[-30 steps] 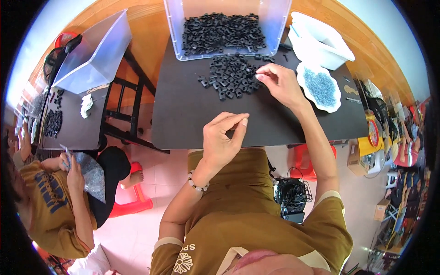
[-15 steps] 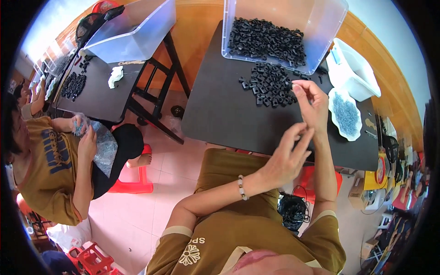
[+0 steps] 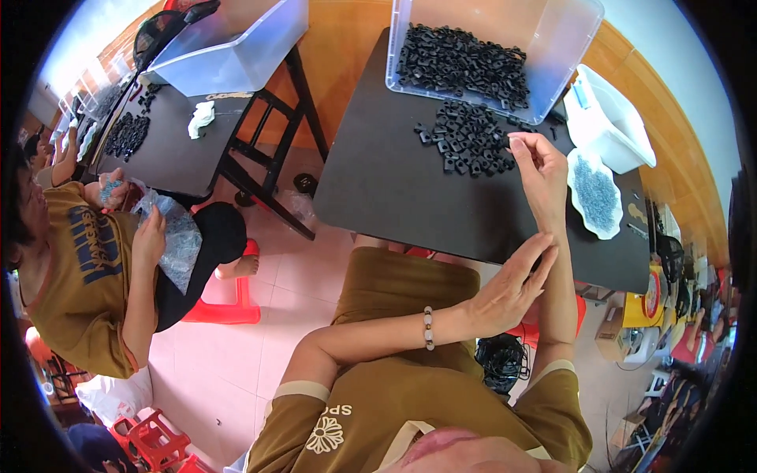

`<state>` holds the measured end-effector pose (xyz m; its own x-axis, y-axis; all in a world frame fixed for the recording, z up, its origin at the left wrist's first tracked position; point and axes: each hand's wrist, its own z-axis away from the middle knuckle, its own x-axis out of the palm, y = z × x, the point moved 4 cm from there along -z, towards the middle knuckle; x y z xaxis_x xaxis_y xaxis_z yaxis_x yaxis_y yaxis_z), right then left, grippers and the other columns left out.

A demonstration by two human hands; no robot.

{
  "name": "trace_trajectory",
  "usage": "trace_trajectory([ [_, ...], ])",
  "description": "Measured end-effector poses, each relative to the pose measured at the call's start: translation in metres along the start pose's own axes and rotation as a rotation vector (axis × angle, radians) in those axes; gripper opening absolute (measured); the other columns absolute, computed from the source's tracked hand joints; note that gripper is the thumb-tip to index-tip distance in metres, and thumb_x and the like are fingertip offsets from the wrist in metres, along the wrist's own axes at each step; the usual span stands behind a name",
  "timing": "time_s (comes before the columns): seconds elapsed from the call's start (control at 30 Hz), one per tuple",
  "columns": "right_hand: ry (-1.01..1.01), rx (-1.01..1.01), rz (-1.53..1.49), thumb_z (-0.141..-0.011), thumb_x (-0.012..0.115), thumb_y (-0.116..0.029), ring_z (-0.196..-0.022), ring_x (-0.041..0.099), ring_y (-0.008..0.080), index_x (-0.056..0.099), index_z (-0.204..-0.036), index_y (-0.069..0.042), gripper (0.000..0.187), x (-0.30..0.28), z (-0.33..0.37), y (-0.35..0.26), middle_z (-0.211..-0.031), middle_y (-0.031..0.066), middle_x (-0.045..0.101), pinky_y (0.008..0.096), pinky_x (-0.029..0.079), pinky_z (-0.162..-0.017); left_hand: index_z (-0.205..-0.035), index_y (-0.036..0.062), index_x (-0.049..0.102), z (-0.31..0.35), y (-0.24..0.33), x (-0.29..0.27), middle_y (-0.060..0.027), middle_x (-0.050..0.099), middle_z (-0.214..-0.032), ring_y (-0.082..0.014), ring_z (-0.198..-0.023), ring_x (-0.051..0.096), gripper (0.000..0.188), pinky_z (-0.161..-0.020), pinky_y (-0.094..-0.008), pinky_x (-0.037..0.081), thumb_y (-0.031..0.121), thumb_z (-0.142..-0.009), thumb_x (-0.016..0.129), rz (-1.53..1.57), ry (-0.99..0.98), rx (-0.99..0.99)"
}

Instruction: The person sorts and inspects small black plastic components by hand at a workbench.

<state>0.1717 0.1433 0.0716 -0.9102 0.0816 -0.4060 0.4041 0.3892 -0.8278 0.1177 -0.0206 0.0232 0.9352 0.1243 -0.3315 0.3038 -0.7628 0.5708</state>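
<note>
My right hand (image 3: 542, 172) reaches over the table at the right edge of a heap of small black plastic parts (image 3: 465, 138). Its thumb and forefinger are pinched together on what looks like one small black plastic part, mostly hidden by the fingertips. Below it, my left hand (image 3: 509, 296), with a beaded bracelet on the wrist, is open with fingers stretched out. The left fingertips lie against my right forearm and hold nothing. Right of my right hand, a white scalloped dish (image 3: 579, 214) holds many tiny bluish-grey pieces.
A clear plastic bin (image 3: 392, 75) with more black parts lies tipped at the table's far side. A white tub (image 3: 579, 118) stands behind the dish. At left, a co-worker (image 3: 102, 276) handles a clear bag (image 3: 180, 256) beside another table (image 3: 177, 150). Red stools (image 3: 158, 441) stand below.
My left hand has moved right and slightly down along my right forearm. My right hand has shifted slightly, still pinched. The co-worker's hand has lifted away from the bag, holding small bluish pieces.
</note>
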Motion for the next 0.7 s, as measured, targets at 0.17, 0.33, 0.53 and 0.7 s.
trace_trajectory([
  [0.17, -0.055, -0.004, -0.08, -0.099, 0.07, -0.019, -0.08, 0.061, 0.0047, 0.075, -0.106, -0.001, 0.02, -0.005, 0.001, 0.007, -0.088, -0.0013, 0.072, 0.0221, 0.048, -0.074, -0.142, -0.0104, 0.048, 0.019, 0.002, -0.001, -0.025, 0.045, -0.143, -0.0395, -0.133, 0.05, 0.063, -0.111, -0.0451, 0.045, 0.0, -0.085, 0.071, 0.16, -0.171, 0.011],
  [0.33, -0.367, 0.152, -0.357, -0.097, 0.074, -0.019, -0.082, 0.06, 0.0029, 0.074, -0.111, -0.002, 0.023, 0.004, 0.015, -0.003, -0.092, -0.0014, 0.071, 0.0194, 0.046, -0.074, -0.109, 0.0021, 0.074, -0.007, -0.021, -0.083, -0.0132, 0.069, -0.107, -0.0287, -0.092, 0.068, 0.028, -0.079, -0.0377, 0.058, -0.006, -0.083, 0.068, -0.075, 0.1, -0.056],
  [0.53, -0.478, 0.258, -0.559, -0.093, 0.078, -0.015, -0.084, 0.063, 0.0059, 0.072, -0.104, -0.002, 0.018, 0.007, 0.026, -0.009, -0.092, 0.0003, 0.072, 0.0207, 0.049, -0.076, -0.119, 0.0021, 0.073, -0.029, -0.057, -0.139, -0.0139, 0.068, -0.113, -0.0222, -0.089, 0.07, 0.04, -0.078, -0.0304, 0.056, -0.003, -0.08, 0.079, -0.212, 0.289, -0.142],
  [0.7, -0.532, 0.244, -0.428, -0.092, 0.079, -0.013, -0.082, 0.063, 0.0056, 0.071, -0.098, -0.001, 0.015, 0.022, 0.035, -0.007, -0.09, 0.0015, 0.072, 0.0222, 0.051, -0.074, -0.121, 0.0025, 0.073, -0.026, -0.071, -0.13, -0.0124, 0.071, -0.106, -0.0224, -0.086, 0.07, 0.044, -0.076, -0.0312, 0.057, 0.001, -0.079, 0.083, -0.244, 0.196, -0.112],
])
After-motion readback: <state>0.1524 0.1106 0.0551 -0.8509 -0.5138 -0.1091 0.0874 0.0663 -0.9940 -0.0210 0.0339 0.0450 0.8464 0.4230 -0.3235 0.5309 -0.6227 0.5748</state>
